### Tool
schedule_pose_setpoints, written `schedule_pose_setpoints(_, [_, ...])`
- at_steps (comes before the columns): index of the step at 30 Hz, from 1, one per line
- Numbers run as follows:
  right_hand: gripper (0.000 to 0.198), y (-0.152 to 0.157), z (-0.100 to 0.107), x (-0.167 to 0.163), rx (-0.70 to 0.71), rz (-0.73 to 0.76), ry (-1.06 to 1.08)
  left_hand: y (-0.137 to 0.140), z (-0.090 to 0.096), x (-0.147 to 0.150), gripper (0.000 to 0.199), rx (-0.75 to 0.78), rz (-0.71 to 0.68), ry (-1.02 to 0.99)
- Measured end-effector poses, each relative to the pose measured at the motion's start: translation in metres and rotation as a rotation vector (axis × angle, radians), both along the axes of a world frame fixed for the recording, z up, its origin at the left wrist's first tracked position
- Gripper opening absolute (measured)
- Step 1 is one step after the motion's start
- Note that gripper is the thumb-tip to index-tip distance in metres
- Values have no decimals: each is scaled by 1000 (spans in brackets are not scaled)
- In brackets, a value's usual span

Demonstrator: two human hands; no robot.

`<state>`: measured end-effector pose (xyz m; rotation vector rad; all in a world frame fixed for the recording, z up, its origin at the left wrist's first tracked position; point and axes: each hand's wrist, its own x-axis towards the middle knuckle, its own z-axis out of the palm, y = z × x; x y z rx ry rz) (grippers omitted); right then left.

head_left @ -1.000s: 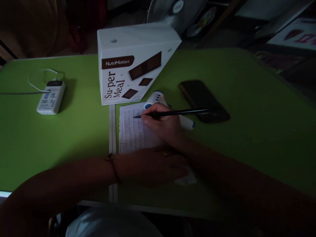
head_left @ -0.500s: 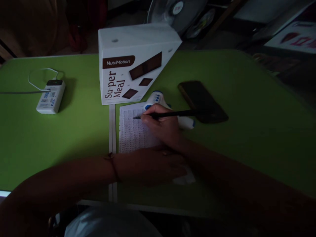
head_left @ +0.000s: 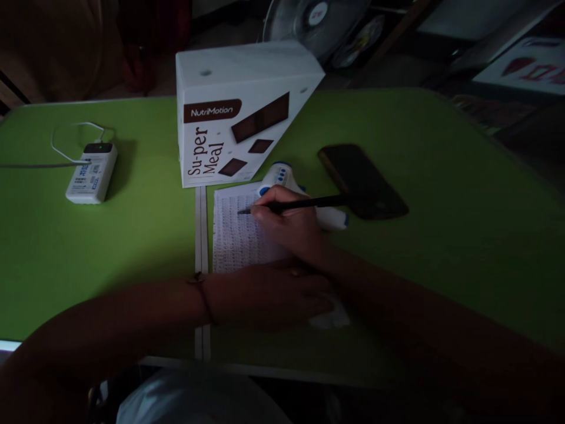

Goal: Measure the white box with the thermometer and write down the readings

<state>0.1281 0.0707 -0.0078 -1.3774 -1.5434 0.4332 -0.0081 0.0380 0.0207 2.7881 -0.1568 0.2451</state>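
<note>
Your right grip (head_left: 289,218) pinched slim black pen (head_left: 322,201), tip at white paper sheet (head_left: 232,238) on green desk (head_left: 150,229). Small dense rows filled visible part; your left hand (head_left: 267,297) covered lower part. Left grip, rows remaining: couldn't tell.

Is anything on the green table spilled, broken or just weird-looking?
Nothing looks spilled or broken. The white box behind the paper looks odd, though: one side slants, making its top wider than its bottom.

The box (head_left: 229,138) blocks passage beyond the paper (head_left: 238,241); right of the phone (head_left: 362,176), the dim table (head_left: 468,206) seems open.
</note>
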Motion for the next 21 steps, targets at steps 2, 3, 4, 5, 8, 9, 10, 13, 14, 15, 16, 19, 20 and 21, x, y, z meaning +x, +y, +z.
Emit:
schedule_pose_setpoints(2, [11, 0, -1, 0, 19, -16, 20, 0, 0, 0, 30, 5, 1, -3])
schedule_pose_setpoints(3, [11, 0, -1, 0, 26, -24, 25, 0, 0, 0, 31, 5, 3, -3])
schedule_pose_setpoints(4, [10, 0, -1, 0, 28, -27, 25, 0, 0, 0, 32, 5, 4, -1])
schedule_pose_setpoints(5, [10, 0, 0, 0, 25, -23, 23, 0, 1, 0, 32, 5, 5, 1])
schedule_pose_setpoints(8, [11, 0, 1, -1, 7, -8, 29, 1, 2, 0, 30, 0, -7, 10])
schedule_pose_setpoints(9, [11, 0, 1, -1, 6, -10, 36, 1, 2, 0, 30, 1, -8, 13])
schedule_pose_setpoints(10, [12, 0, 1, -1, 9, -14, 43, 1, 2, 1, 30, 2, -10, 15])
schedule_pose_setpoints(13, [13, 1, 0, -1, 23, -27, 57, 1, 1, 0, 30, -4, -12, 15])
schedule_pose_setpoints(14, [13, 1, -1, -1, 25, -27, 55, 1, 1, 0, 30, -6, -10, 12])
schedule_pose_setpoints(15, [13, 1, -2, -1, 26, -26, 48, 1, 1, 0, 30, -8, -12, 7])
schedule_pose_setpoints(16, [13, 1, -2, -1, 25, -24, 39, 1, 0, 0, 31, -8, -12, 2])
schedule_pose_setpoints(19, [13, 1, -2, -1, 23, -23, 15, 0, -1, 0, 29, -8, -3, -11])
schedule_pose_setpoints(20, [13, 1, -1, -2, 19, -25, 12, 0, -1, 0, 29, -7, 2, -12])
schedule_pose_setpoints(21, [13, 1, -1, -2, 12, -29, 13, 0, -1, 0, 28, -4, 6, -11])
